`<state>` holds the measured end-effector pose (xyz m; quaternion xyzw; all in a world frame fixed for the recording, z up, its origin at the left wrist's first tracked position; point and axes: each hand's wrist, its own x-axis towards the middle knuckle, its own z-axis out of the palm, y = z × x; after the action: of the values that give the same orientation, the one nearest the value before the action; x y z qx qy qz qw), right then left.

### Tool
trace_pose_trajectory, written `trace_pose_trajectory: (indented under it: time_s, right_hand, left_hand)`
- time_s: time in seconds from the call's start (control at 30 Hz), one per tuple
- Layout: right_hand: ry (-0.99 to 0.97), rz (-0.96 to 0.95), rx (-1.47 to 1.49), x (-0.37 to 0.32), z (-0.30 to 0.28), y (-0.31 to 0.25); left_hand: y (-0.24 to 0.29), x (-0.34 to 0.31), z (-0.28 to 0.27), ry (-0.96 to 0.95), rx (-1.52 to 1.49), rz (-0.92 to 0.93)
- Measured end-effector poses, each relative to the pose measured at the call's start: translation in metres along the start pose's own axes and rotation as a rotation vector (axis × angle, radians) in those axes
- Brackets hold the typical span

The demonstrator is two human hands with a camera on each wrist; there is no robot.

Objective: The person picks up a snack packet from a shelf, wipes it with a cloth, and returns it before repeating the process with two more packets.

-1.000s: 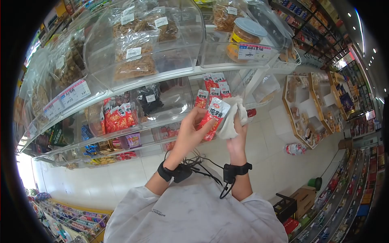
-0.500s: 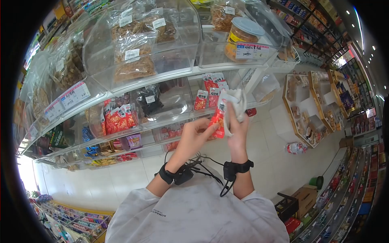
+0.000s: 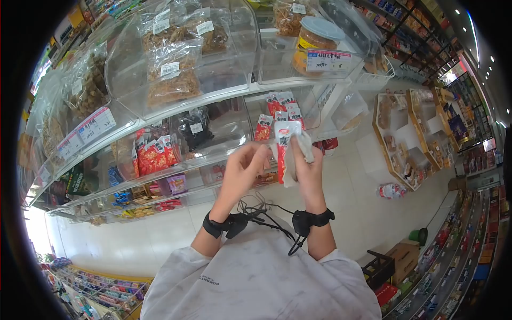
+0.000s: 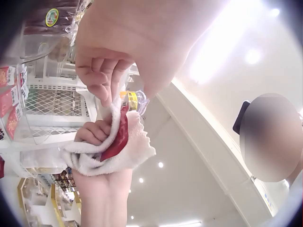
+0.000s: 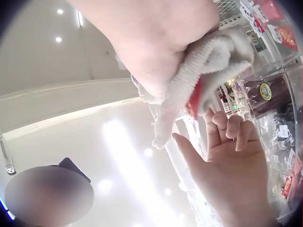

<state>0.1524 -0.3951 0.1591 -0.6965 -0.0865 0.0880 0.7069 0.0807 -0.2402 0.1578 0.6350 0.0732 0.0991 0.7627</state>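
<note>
In the head view my right hand (image 3: 308,168) holds a red-and-white snack packet (image 3: 283,152) with a white cloth (image 3: 304,146) around it, the thumb laid over the packet's front. Fuzzy folds of the cloth (image 4: 137,146) wrap the red packet (image 4: 119,139) in the left wrist view. My left hand (image 3: 245,169) is just left of the packet, fingers loosely bent. Seen from the right wrist, the left hand (image 5: 236,165) has its thumb apart from the fingers and nothing between them.
Behind the hands, a clear bin holds similar red packets (image 3: 264,128). More red packets (image 3: 156,156) fill a bin to the left. A lidded jar (image 3: 319,42) and bagged dried food (image 3: 173,74) stand on the upper shelf. Wooden display trays (image 3: 397,141) are at right.
My left hand has let go of the packet and drawn slightly left. The packet has turned more upright and now rests with the cloth in my right hand.
</note>
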Motion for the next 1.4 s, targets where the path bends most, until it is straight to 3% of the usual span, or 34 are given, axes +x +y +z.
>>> trace_pose_trajectory:
  time_s: [0.1, 0.13, 0.23, 0.33, 0.43, 0.63, 0.73, 0.83, 0.93, 1.03, 1.23, 1.4]
  right_hand:
    - [-0.209, -0.138, -0.208, 0.0, 0.001, 0.027]
    - [-0.315, -0.077, -0.111, -0.004, 0.003, 0.013]
    - [-0.291, 0.038, 0.031, -0.005, 0.008, 0.01]
    - [-0.268, -0.001, 0.051, -0.008, 0.016, 0.002]
    - [-0.212, -0.024, 0.002, -0.007, 0.021, 0.015]
    - [-0.334, -0.028, -0.177, -0.001, 0.009, 0.031]
    - [-0.233, 0.071, -0.128, 0.0, 0.008, 0.039]
    - [-0.272, 0.106, 0.04, 0.0, 0.013, 0.028]
    - [-0.403, -0.066, -0.006, -0.002, 0.019, 0.013]
    - [-0.399, -0.057, 0.049, -0.003, 0.022, 0.019]
    - [-0.377, -0.015, -0.14, -0.008, 0.014, 0.014]
    - [-0.29, 0.2, 0.073, -0.008, 0.01, 0.02]
  left_hand:
    - [0.003, 0.009, -0.003, 0.081, 0.088, 0.061]
    - [0.003, 0.011, -0.002, 0.115, 0.121, 0.146]
    - [0.001, 0.011, 0.005, 0.186, 0.073, 0.172]
    - [0.004, 0.01, 0.012, 0.237, 0.107, 0.126]
    - [-0.008, 0.014, 0.014, 0.237, 0.057, 0.141]
    - [-0.017, 0.021, -0.003, 0.163, -0.07, 0.065]
    - [-0.013, 0.021, -0.005, 0.153, -0.044, 0.032]
    - [-0.011, 0.02, -0.004, 0.155, -0.058, 0.044]
    - [-0.005, 0.021, 0.01, 0.237, -0.097, 0.126]
    - [-0.001, 0.022, 0.007, 0.246, -0.168, 0.102]
    - [-0.003, 0.025, -0.014, 0.263, -0.227, 0.151]
    - [-0.004, 0.022, -0.019, 0.274, -0.205, 0.122]
